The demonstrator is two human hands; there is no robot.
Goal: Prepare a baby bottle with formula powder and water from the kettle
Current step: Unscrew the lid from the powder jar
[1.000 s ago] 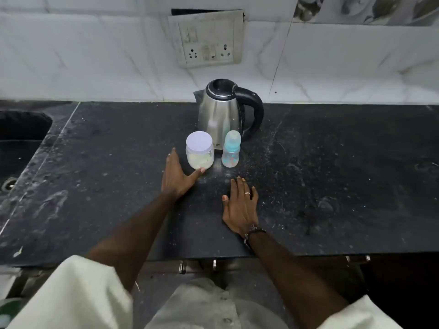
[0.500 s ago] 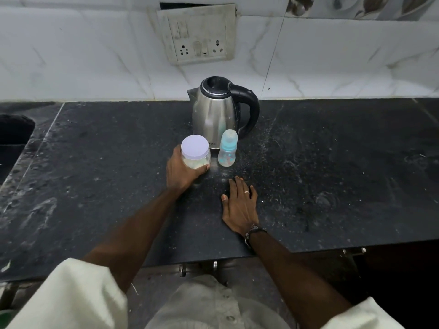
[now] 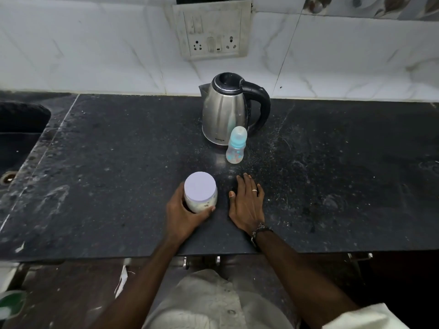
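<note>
The formula jar (image 3: 200, 194), clear-walled with a pale lilac lid and whitish powder at the bottom, stands near the front edge of the dark worktop (image 3: 107, 167), with the left hand (image 3: 184, 213) wrapped round its side, thumb across the front. Just to its right the right hand (image 3: 247, 205) lies flat on the worktop, fingers straight and together, holding nothing; it wears a ring and a wrist cord. Farther back stands the capped baby bottle (image 3: 236, 146), upright, with a blue collar, just in front of the steel kettle (image 3: 225, 112), whose black handle points right. A switch panel (image 3: 212, 29) is on the tiled wall behind; a sink (image 3: 16, 129) lies at far left.
</note>
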